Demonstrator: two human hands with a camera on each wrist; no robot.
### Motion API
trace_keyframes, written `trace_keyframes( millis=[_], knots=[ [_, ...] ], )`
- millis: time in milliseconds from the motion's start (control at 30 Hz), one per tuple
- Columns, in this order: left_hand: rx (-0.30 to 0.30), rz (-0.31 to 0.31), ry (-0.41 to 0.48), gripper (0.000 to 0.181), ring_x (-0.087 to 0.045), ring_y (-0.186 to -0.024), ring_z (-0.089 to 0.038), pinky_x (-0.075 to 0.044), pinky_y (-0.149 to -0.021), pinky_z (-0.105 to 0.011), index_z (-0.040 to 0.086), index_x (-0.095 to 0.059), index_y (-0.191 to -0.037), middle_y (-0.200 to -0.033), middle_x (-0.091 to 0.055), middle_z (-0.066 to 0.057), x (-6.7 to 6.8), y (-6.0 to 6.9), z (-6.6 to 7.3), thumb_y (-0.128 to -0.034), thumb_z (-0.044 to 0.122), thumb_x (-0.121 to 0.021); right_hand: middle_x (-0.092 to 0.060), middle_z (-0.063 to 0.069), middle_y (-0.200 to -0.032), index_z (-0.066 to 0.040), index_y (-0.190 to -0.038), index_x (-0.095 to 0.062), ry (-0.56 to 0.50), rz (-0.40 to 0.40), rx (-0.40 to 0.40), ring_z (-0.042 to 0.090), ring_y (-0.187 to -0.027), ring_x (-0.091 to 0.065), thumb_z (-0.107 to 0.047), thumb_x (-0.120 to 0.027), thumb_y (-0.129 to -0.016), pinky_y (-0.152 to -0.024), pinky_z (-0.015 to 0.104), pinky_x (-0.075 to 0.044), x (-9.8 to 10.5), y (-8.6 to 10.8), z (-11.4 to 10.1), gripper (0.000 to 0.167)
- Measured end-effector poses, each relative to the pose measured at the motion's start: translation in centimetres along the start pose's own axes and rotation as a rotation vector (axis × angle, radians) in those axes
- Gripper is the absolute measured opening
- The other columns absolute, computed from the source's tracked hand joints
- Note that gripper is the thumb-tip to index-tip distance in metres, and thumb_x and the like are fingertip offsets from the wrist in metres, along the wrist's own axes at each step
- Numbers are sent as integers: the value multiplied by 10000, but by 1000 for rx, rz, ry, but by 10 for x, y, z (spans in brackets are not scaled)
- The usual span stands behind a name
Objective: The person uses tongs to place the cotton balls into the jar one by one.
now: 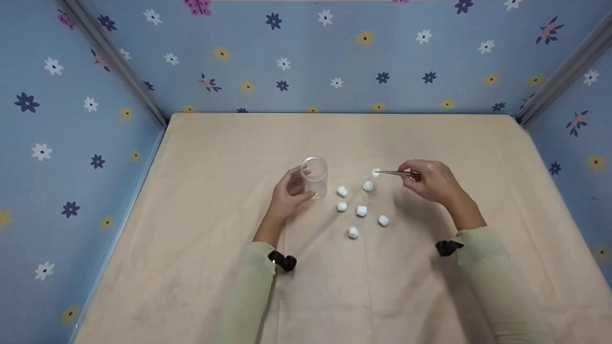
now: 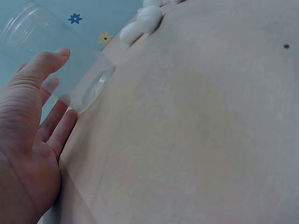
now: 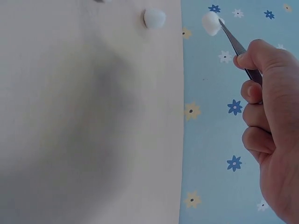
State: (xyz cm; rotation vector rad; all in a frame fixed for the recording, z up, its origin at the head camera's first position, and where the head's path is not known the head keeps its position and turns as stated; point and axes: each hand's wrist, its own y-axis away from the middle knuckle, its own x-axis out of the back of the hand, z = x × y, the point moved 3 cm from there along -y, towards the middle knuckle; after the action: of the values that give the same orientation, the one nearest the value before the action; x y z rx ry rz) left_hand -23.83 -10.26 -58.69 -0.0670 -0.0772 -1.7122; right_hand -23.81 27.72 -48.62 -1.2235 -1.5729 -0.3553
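My left hand (image 1: 286,195) holds a clear plastic jar (image 1: 315,184) upright on the cloth, thumb on the near side and fingers around the back. In the left wrist view the jar (image 2: 77,60) looks see-through, with nothing visible inside. My right hand (image 1: 432,180) grips metal tweezers (image 1: 396,173) between thumb and curled fingers. A white cotton ball (image 1: 376,172) is pinched in the tweezer tips; the right wrist view shows this cotton ball (image 3: 212,23) raised above the table. Several more cotton balls (image 1: 361,210) lie scattered to the right of the jar.
A beige cloth (image 1: 201,248) covers the table. Blue flowered panels (image 1: 315,57) stand behind and at both sides, with metal posts (image 1: 119,62) at the corners. Black wrist cameras (image 1: 283,261) sit on both sleeves.
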Motion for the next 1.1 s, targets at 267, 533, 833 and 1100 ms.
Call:
trace_keyframes(
  millis=[267, 533, 833, 1100],
  knots=[
    [3, 9, -19, 749, -657, -1479, -407, -555, -1300, -509, 95, -542, -1631, -1561, -650, -208, -1, 1, 0, -960, 21, -865, -837, 129, -922, -48, -1092, -829, -5, -14, 2, 211, -697, -637, 0, -720, -971, -646, 357, -513, 0, -8, -7, 169],
    [0, 14, -35, 745, -650, -1490, -392, -551, -1307, -494, 104, -553, -1622, -1568, -654, -193, -1, 0, 1, -954, 20, -871, -840, 136, -935, -41, -1099, -831, -16, -5, 18, 198, -695, -629, -5, -733, -982, -649, 324, -502, 2, -18, -15, 157],
    [-8, 6, -28, 734, -657, -1486, -402, -552, -1305, -500, 100, -562, -1612, -1560, -656, -202, -1, -1, 2, -951, 12, -870, -836, 131, -935, -50, -1111, -829, -35, 7, 23, 194, -695, -610, -18, -729, -984, -655, 307, -473, 1, -31, -24, 165],
    [-37, 4, -24, 743, -654, -1482, -413, -568, -1288, -497, 69, -545, -1621, -1552, -659, -215, -1, 1, 2, -953, -12, -859, -841, 166, -938, -33, -1085, -822, -64, 32, 52, 243, -702, -688, -45, -751, -978, -653, 341, -518, -2, -43, -32, 129]
  ],
)
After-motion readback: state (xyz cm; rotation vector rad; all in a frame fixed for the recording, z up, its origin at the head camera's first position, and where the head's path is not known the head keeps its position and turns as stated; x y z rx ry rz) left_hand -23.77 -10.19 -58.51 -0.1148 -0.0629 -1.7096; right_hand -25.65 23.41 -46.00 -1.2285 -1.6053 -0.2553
